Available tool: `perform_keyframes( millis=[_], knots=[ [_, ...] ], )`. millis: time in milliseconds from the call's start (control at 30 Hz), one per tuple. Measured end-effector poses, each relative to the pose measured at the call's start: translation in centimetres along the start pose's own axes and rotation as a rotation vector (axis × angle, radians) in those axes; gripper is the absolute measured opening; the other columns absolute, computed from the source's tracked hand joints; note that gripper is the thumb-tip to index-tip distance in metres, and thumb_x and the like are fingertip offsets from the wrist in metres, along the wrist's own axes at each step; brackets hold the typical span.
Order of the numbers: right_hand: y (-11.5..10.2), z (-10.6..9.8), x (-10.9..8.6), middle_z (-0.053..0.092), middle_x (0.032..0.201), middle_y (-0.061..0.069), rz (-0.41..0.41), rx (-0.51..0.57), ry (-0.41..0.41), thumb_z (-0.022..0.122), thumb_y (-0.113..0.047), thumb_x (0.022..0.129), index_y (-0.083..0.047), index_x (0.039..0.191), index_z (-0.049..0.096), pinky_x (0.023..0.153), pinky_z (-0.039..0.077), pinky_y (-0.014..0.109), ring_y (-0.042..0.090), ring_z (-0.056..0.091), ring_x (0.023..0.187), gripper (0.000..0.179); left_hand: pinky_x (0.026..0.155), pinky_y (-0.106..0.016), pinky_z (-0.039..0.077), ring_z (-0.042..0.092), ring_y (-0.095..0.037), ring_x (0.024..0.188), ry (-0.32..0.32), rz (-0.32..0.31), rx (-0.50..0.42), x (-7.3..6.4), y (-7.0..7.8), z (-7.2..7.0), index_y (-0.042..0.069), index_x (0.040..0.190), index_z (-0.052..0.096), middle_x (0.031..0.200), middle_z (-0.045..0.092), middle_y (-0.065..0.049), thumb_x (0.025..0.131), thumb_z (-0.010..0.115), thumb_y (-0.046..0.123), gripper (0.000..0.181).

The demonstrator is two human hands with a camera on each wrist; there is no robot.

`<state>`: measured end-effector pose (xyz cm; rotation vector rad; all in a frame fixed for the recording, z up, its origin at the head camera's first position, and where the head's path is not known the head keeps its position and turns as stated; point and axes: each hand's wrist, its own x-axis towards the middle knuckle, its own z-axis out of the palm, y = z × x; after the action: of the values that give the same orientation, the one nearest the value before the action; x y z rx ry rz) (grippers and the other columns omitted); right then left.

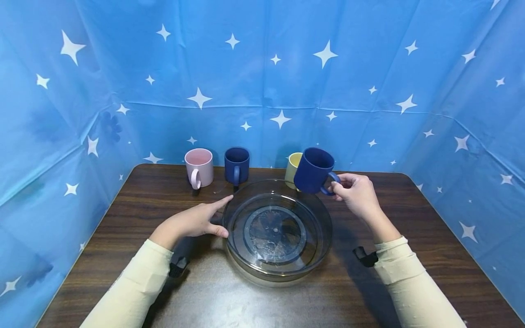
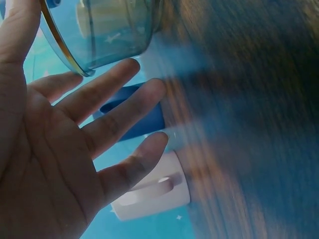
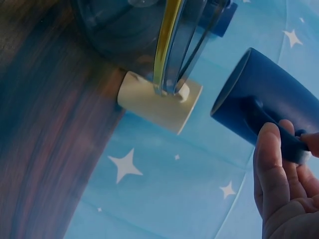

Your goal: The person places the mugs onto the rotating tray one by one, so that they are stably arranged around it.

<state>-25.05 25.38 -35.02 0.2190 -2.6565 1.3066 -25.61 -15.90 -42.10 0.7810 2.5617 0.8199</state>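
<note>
My right hand [image 1: 356,195] grips a dark blue mug [image 1: 314,170] by its handle. In the right wrist view the mug [image 3: 271,99] is raised off the table, over the right back side of a large clear glass bowl [image 1: 280,272]. Fingers and thumb curl round the handle. My left hand [image 1: 197,219] is spread at the bowl's left rim, its thumb and index fingertip right at the glass. In the left wrist view the other fingers [image 2: 112,119] are stretched out and hold nothing. Behind the bowl, a yellow mug [image 1: 292,169] is partly covered by the held mug.
A pink mug [image 1: 199,167] and a second dark blue mug [image 1: 237,166] stand upright at the table's back left, handles facing me. The brown wooden table [image 1: 123,255] ends at a blue curtain with white stars [image 1: 262,68] at the back and both sides.
</note>
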Motion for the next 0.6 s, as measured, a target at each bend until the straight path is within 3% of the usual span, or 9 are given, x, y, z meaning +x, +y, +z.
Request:
perform_keyframes(
  millis=[600],
  knots=[
    [-0.2,1.7,0.5,0.075,0.09,0.018,0.013,0.045,-0.05,0.06,-0.005,0.095,0.008,0.107,0.072,0.069,0.059,0.027,0.022,0.073,0.075,0.021,0.11,-0.059,0.038,0.051,-0.042,0.134,-0.004,-0.02,-0.013,-0.3,0.5,-0.1,0.009,0.163,0.018,0.15,0.046,-0.028,0.088,0.076,0.044,0.101]
  ],
)
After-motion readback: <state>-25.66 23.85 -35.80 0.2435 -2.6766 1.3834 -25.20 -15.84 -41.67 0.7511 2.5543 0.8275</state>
